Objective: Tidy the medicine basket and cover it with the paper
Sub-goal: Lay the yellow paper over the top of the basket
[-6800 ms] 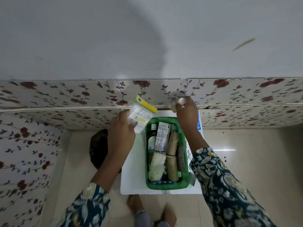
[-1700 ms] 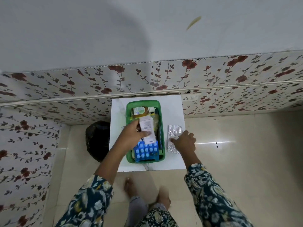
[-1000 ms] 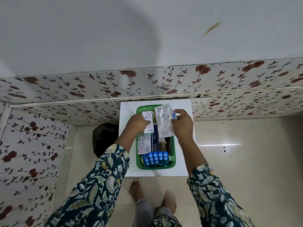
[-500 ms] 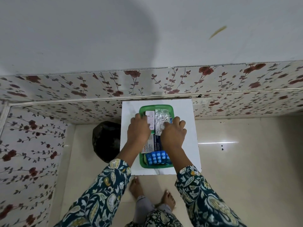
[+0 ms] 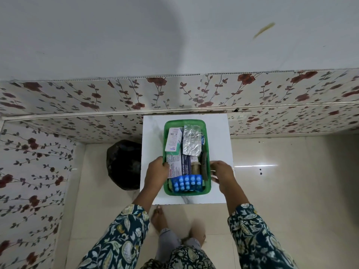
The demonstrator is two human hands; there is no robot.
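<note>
Two hands at the green basket (image 5: 206, 133): left hand (image 5: 156, 172) gripping its nine-o'clock rim, right hand (image 5: 221, 172) open beside its three-o'clock wall.

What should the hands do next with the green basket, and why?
Probably grip both long sides of the green basket and lift: the medicines are packed inside, the left hand is on its rim, the right hand is beside it, and no loose covering paper shows.

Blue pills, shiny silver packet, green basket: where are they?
blue pills (image 5: 186, 183), head view, middle of the blister sheet.
shiny silver packet (image 5: 192, 140), head view, centre of the foil.
green basket (image 5: 184, 121), head view, far rim.
</note>
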